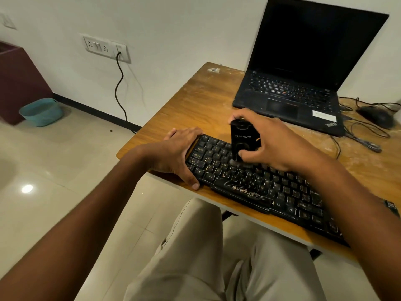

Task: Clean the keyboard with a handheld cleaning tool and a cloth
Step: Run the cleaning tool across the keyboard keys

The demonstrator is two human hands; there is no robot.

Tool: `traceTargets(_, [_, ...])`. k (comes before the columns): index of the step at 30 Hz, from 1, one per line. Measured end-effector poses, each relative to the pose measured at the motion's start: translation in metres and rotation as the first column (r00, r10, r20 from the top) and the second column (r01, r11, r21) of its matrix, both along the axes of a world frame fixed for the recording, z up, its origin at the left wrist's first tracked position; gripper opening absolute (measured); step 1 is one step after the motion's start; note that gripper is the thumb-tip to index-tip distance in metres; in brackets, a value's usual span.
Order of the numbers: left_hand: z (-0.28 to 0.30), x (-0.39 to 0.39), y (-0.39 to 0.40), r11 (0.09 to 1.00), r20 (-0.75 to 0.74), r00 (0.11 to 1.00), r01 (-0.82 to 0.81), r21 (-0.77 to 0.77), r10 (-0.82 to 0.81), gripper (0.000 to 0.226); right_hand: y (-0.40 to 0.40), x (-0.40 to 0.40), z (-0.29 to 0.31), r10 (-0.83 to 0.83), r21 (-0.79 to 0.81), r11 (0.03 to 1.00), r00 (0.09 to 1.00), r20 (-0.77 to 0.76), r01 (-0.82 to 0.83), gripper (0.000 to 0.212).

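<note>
two bare hands work at a worn wooden table (195, 98), its top scuffed and streaked pale toward the far side. a black keyboard (260, 183) lies along the near edge, its keys dusty and speckled. the left hand (180, 155) lies flat and open against the keyboard's left end, thumb on the near corner, gripping nothing. the right hand (271, 142) is closed around a black handheld cleaning tool (242, 140), held upright with its lower end down on the keys near the left-middle rows; the tip looks like a soft brush, though it is blurred. farther back on the right an open black laptop (299, 83) sits with a dark screen, and to its right a black mouse (377, 116) lies among loose cables (358, 137). the wall behind is white, with a switch and socket panel (106, 48) from which a black cord (119, 88) hangs to the floor. the floor is glossy pale tile (54, 192). at far left a teal basket (41, 111) stands beside a dark maroon cabinet (19, 83). beige trousers (217, 257) fill the near foreground.
</note>
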State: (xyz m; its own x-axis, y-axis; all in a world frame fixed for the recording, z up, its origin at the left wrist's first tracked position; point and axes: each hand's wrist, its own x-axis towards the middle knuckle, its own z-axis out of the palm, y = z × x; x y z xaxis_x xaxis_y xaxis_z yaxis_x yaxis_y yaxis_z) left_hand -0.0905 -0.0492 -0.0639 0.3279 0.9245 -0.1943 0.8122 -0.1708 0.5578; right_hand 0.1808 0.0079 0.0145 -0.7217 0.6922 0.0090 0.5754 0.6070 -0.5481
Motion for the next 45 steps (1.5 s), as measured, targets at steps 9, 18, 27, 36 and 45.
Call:
traceTargets(9, [0.002, 0.001, -0.002, 1.000, 0.005, 1.000, -0.006, 0.008, 0.006, 0.144, -0.002, -0.035, -0.019, -0.054, -0.020, 0.999, 0.947, -0.316, 0.050, 0.066])
traceTargets(18, [0.002, 0.003, -0.001, 1.000, 0.001, 1.000, -0.016, 0.013, 0.016, 0.143, 0.010, -0.004, 0.012, -0.005, 0.084, 0.996, 0.996, 0.094, -0.003, 0.073])
traceTargets(27, [0.002, 0.003, -0.003, 0.999, 0.020, 1.000, -0.014, 0.028, 0.013, 0.137, -0.013, -0.068, -0.024, 0.093, 0.078, 0.994, 0.950, -0.298, -0.073, 0.065])
traceTargets(36, [0.003, 0.003, -0.003, 0.998, 0.041, 0.998, -0.040, 0.057, 0.038, 0.130, 0.003, -0.055, 0.003, 0.050, 0.123, 0.992, 0.993, -0.103, -0.037, 0.068])
traceTargets(45, [0.006, 0.004, -0.005, 0.998, 0.032, 0.999, -0.031, 0.056, 0.029, 0.130, -0.005, -0.052, -0.015, 0.054, 0.064, 0.997, 0.991, -0.125, -0.047, 0.068])
